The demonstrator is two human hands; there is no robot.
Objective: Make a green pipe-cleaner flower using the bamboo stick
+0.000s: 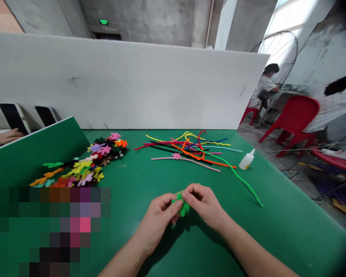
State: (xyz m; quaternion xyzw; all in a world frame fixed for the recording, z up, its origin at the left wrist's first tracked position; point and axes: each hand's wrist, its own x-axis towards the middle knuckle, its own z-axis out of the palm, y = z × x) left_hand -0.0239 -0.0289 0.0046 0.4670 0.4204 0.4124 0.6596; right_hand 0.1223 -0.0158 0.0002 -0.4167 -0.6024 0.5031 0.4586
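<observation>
Between my two hands, above the green tabletop, is a bright green pipe-cleaner flower with looped petals. My left hand pinches its left side between thumb and fingers. From the other side, my right hand grips its upper right edge, fingers closed. A thin tan strip shows just above the flower, partly hidden by my fingers. Beyond my hands lies a loose bundle of pipe cleaners in several colours, with a small pink flower among them.
A heap of finished pipe-cleaner flowers lies on the left by a green divider. At the right stands a small white glue bottle. A white panel closes off the back. Another person's hand is at far left.
</observation>
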